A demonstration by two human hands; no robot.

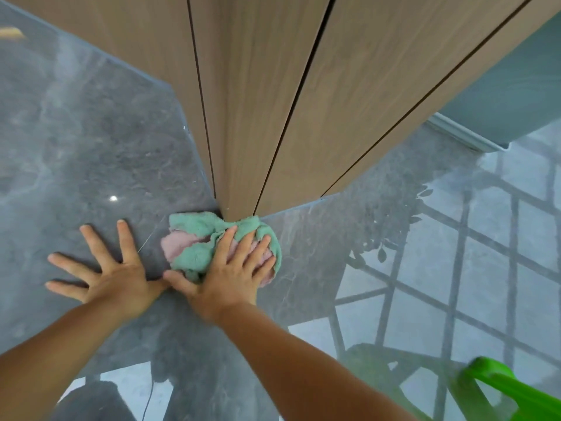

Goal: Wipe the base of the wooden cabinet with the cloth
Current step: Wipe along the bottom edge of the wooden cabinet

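Hands are doing the work here, low down on a shiny grey floor. The right hand is lying flat on top of a bunched-up cloth, with its fingers spread a little and pushing down on it. The thumb is sticking out to the left, touching the floor just beside the cloth. The cloth is green with some pink showing, and it is sitting on the floor right against the bottom corner of the wooden cabinet. The top edge of the cloth is touching the wood where the corner is meeting the floor. The left hand is resting flat on the floor just to the left of the cloth, with all its fingers spread wide apart. It is holding nothing. The two hands are almost touching at the thumbs. The cabinet is rising up from the floor with thin dark lines running down between its brown panels. The floor is so shiny that window bars are showing in it on the right side. Something bright green is poking in at the bottom right corner of the view, but it is too blurry to tell what it is.
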